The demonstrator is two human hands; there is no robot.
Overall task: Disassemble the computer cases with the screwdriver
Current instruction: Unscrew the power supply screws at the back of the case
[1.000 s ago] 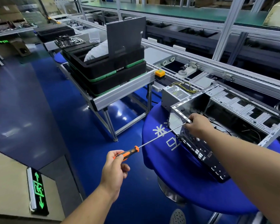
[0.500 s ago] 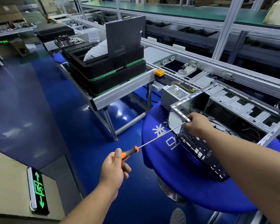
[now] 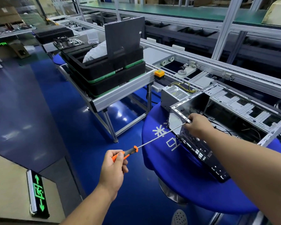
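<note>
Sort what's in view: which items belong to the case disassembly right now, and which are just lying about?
In the job: screwdriver, computer case, left hand, right hand.
Lying about: power supply, stacked black trays, orange button, exit sign.

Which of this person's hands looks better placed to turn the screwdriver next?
Left. The left hand already grips the screwdriver by its orange handle, so it can likely twist it. The right hand is at the shaft's tip against the computer case, seemingly steadying it.
</note>
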